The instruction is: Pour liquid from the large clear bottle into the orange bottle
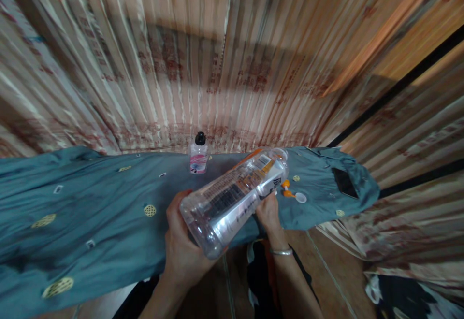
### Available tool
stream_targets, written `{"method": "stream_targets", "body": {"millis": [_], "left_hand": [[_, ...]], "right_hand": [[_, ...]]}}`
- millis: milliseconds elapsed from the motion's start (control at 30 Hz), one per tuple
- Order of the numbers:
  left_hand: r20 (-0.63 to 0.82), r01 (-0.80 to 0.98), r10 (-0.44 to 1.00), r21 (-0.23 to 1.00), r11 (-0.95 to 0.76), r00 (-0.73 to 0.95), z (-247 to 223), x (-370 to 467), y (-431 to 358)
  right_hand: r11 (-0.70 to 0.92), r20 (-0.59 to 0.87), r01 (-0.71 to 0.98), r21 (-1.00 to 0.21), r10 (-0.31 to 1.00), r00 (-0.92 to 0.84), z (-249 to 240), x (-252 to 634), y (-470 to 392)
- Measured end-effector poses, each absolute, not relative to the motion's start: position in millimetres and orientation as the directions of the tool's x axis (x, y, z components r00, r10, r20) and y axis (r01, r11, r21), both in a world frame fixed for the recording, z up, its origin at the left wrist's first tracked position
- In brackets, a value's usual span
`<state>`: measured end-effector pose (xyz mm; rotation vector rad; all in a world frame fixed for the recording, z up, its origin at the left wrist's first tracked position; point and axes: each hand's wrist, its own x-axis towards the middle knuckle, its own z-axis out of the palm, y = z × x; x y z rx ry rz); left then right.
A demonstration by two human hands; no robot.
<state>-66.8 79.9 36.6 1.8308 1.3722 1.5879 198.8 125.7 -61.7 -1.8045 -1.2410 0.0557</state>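
A large clear plastic bottle [232,198] with a printed label is held up tilted over the cloth, its base toward the lower left and its neck toward the upper right. My left hand [184,241] is wrapped round the base end. Underneath, nearer the neck, my right hand [268,211] grips the bottle; part of its fingers is hidden behind it. Just right of the neck lie an orange piece [287,188] and a small white round cap or spoon-like part [300,197]. A small bottle [198,158] with a pink label and black cap stands upright behind.
A teal cloth [108,198] with pineapple prints covers the narrow surface. A dark phone [344,182] lies at its right end. Pleated curtains [217,77] hang close behind, and black poles [416,183] cross at the right. Tiled floor [326,261] shows below.
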Motion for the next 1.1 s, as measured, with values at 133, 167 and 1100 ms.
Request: {"method": "stream_targets", "body": {"millis": [133,167,1100], "left_hand": [[0.548,0.435,0.834,0.767,-0.471,-0.064,39,-69,79],[0.537,0.425,0.841,0.779,-0.461,-0.072,40,-69,78],[0.595,0.455,0.802,0.730,-0.509,-0.057,35,-70,83]], "right_hand": [[-0.130,0.344,0.657,-0.742,0.768,0.541,-61,198,126],[-0.135,0.336,0.650,-0.747,0.768,0.545,-61,198,126],[-0.095,0.357,0.653,-0.751,0.774,0.523,-52,192,125]]}}
